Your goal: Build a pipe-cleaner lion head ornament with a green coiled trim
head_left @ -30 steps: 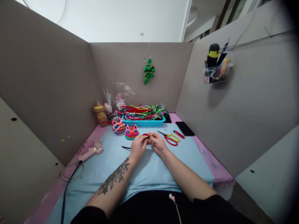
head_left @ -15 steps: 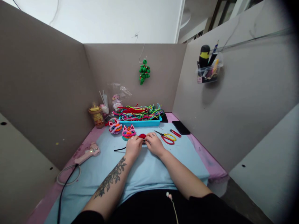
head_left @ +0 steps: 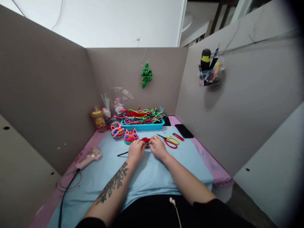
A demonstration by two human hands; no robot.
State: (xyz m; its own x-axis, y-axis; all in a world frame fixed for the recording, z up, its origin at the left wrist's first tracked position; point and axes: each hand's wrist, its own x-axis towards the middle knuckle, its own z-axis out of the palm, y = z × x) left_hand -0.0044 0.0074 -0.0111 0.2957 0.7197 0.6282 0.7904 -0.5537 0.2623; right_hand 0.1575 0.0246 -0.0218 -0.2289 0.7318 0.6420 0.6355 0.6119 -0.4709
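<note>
My left hand (head_left: 137, 150) is closed on a black fuzzy stem (head_left: 123, 154), whose free end sticks out to the left over the blue cloth. Close beside it, my right hand (head_left: 157, 147) pinches the same black stem, with the fingertips of both hands nearly meeting. A small red fuzzy piece (head_left: 145, 139) shows just beyond the fingertips; its lower part is hidden by the hands. Behind my left hand sits a pink and orange animal head (head_left: 130, 136) with pointed ears, and a second similar head (head_left: 117, 130) lies to its left.
A blue tray (head_left: 142, 127) of colourful stems stands at the back. Scissors (head_left: 170, 141), a red cutter (head_left: 178, 136) and a phone (head_left: 184, 130) lie to the right. A pink glue gun (head_left: 89, 159) with its cable and a drink cup (head_left: 98, 121) are at the left.
The view has tilted slightly. My right fingers have shifted a little on the black stem, and a bit more of it shows between the fingertips.
</note>
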